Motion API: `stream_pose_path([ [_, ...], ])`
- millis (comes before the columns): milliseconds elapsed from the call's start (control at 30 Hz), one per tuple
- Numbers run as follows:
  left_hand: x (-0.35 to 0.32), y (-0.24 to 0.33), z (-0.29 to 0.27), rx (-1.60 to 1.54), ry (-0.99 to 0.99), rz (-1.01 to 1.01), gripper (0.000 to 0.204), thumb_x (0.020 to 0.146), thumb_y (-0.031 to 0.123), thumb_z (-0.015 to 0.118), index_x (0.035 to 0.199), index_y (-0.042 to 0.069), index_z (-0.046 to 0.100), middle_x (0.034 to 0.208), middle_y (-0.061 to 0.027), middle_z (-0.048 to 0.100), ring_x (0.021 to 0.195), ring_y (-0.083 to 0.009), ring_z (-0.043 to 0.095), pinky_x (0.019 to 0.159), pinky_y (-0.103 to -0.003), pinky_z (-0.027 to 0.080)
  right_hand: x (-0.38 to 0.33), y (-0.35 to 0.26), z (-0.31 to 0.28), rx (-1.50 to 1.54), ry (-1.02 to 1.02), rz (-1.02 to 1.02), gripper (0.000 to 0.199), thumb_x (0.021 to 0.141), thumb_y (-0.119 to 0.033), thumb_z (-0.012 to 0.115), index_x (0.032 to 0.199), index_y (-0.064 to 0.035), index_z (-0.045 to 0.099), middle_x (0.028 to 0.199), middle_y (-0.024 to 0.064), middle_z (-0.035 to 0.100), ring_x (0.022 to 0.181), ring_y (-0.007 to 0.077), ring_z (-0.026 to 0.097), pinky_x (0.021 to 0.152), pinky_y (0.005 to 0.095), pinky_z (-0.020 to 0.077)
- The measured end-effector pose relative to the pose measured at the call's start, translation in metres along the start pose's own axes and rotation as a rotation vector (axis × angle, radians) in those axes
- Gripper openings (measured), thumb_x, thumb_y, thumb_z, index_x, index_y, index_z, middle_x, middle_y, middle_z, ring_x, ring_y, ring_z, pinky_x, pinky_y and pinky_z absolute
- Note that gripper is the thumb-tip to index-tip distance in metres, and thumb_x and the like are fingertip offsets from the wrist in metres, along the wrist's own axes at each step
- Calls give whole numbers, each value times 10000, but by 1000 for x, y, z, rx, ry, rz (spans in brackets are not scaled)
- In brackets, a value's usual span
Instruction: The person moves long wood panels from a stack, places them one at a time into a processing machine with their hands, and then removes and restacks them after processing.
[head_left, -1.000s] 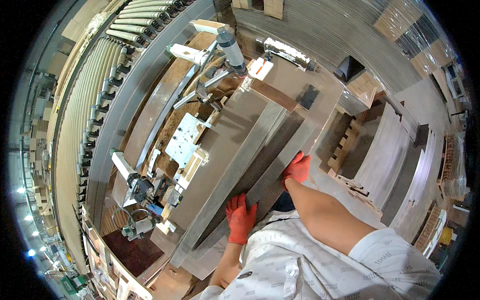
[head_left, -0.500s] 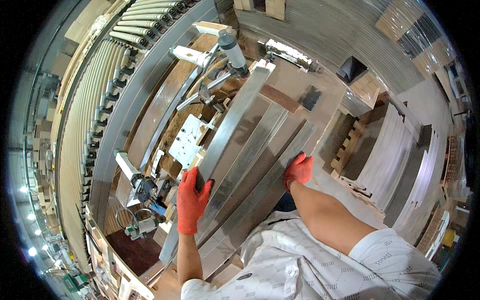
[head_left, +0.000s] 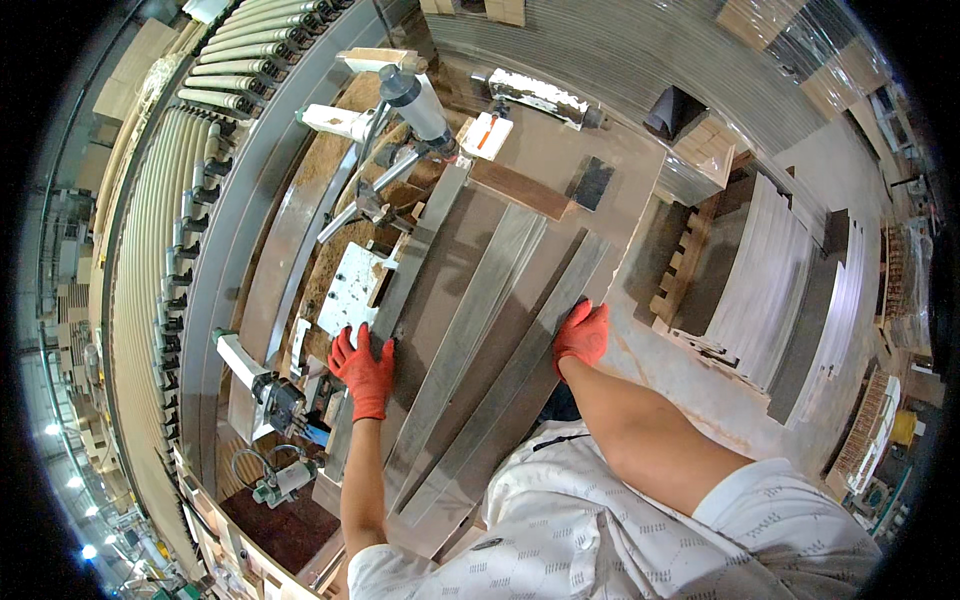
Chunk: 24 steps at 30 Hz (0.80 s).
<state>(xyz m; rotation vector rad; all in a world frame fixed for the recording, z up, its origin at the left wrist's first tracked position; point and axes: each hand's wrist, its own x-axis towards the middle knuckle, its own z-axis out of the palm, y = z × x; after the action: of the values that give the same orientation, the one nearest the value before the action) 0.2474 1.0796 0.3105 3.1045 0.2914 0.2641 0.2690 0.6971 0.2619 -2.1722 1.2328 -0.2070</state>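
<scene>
My left hand [head_left: 362, 375], in a red glove, lies spread on the left grey plank [head_left: 425, 235], beside a white metal plate [head_left: 356, 290]. This plank rests along the machine side of the table. My right hand [head_left: 581, 336], also red-gloved, is at the outer edge of the right grey plank [head_left: 528, 352]; its thumb side lies on top and the other fingers are partly hidden. Between these two lies a middle grey plank [head_left: 478, 338], touched by neither hand.
Air cylinders [head_left: 418, 105] and a lower clamp [head_left: 280, 400] stand over the table's left side. A brown strip [head_left: 520, 190] and a dark pad [head_left: 591, 183] lie at its far end. Roller conveyors [head_left: 150, 270] run at left; stacked white panels [head_left: 765, 270] stand at right.
The left plank, raised and tilted before, now lies lower and farther left against the machine side. My left hand has moved away from me and spread its fingers. My right hand stays at its plank.
</scene>
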Motion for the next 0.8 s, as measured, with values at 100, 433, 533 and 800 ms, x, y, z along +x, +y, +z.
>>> stream_pose_path([
  [100,-3,-13,3,34,-19,-64,529,866,533,817,1233,172,694,1376,-73,634,1394,-355,504,1182,-622,312,2,8,7,4,50,-22,418,1084,-449,504,1089,-38,582,1015,248,703,1006,504,659,843,589,502],
  [433,27,13,18,-134,93,-12,527,862,500,842,1175,95,715,1237,-104,688,1200,-351,610,1078,-524,419,0,-5,-2,-9,0,21,414,1085,-461,494,1129,-60,583,1097,247,716,1021,513,663,841,599,509],
  [533,37,20,13,-121,49,21,518,899,510,811,1167,81,699,1199,-120,693,1165,-362,627,1037,-523,444,-1,-7,-8,-7,-30,18,421,1078,-466,499,1140,-59,587,1099,257,711,1017,525,655,841,607,505],
  [800,47,10,22,-241,-123,20,567,894,531,799,1150,39,682,1071,-173,711,981,-394,688,851,-507,540,-1,-8,-4,-20,35,12,433,1075,-479,490,1149,-65,592,1050,262,719,985,540,656,827,627,502],
])
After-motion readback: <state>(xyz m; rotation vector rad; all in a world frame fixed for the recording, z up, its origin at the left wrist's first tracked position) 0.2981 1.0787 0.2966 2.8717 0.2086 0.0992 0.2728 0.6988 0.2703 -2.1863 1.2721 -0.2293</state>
